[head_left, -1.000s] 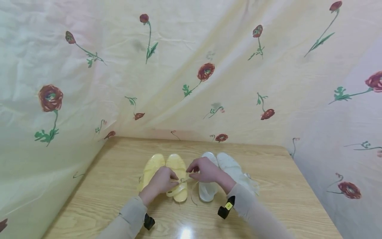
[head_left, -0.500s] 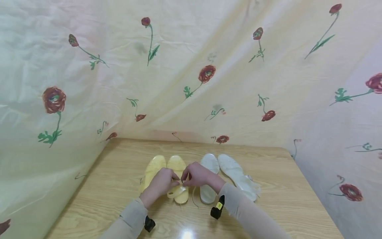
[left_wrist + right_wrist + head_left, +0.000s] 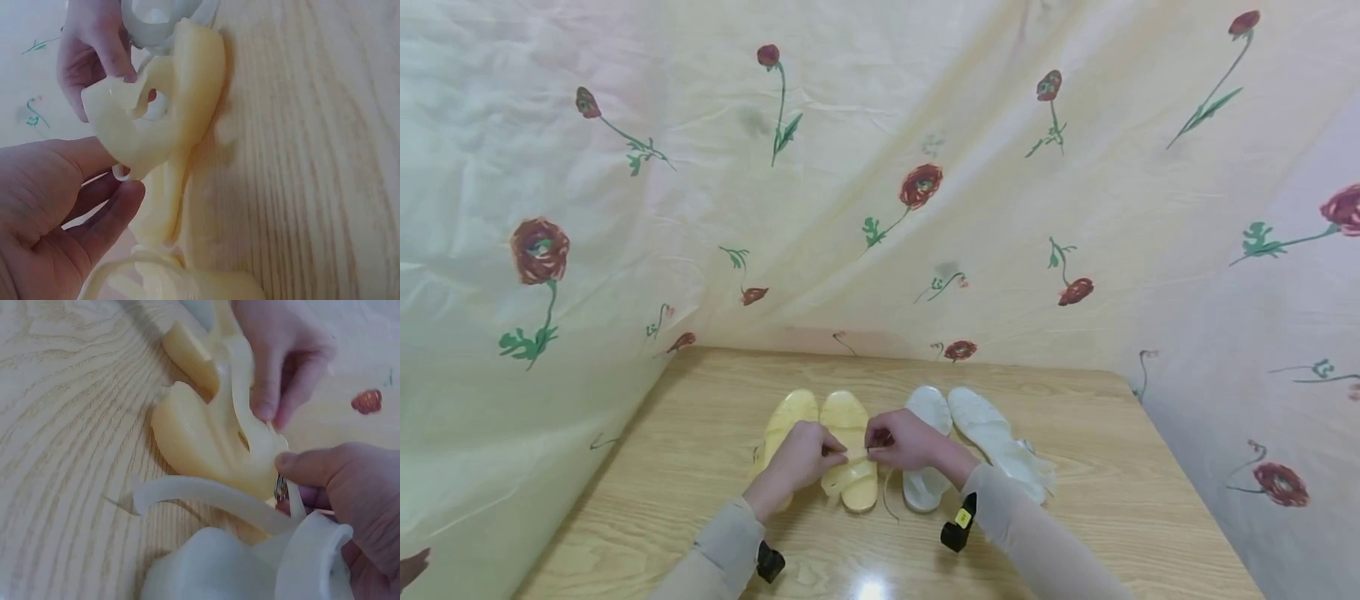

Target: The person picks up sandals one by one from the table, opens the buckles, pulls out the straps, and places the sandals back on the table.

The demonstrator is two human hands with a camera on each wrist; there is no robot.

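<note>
Two pale yellow jelly sandals lie side by side, soles down. Both hands are at the heel part of the right-hand yellow sandal, whose ankle strap is raised between them. With thumb and fingers, my left hand pinches the strap on its left side. My right hand pinches the strap's right side, where a small metal buckle shows under the thumb. Whether the strap is through the buckle is hidden. The other yellow sandal lies partly behind my left hand.
A pair of whitish jelly sandals stands to the right, one upright beside the right hand, one slanted. A loose whitish strap curves out over the wood-grain table. Flowered cloth hangs behind and at both sides.
My right hand came left to the left hand, then drew slightly back right, with the strap stretched between them. The yellow sandal's heel shifted a little right. The left hand barely moved.
</note>
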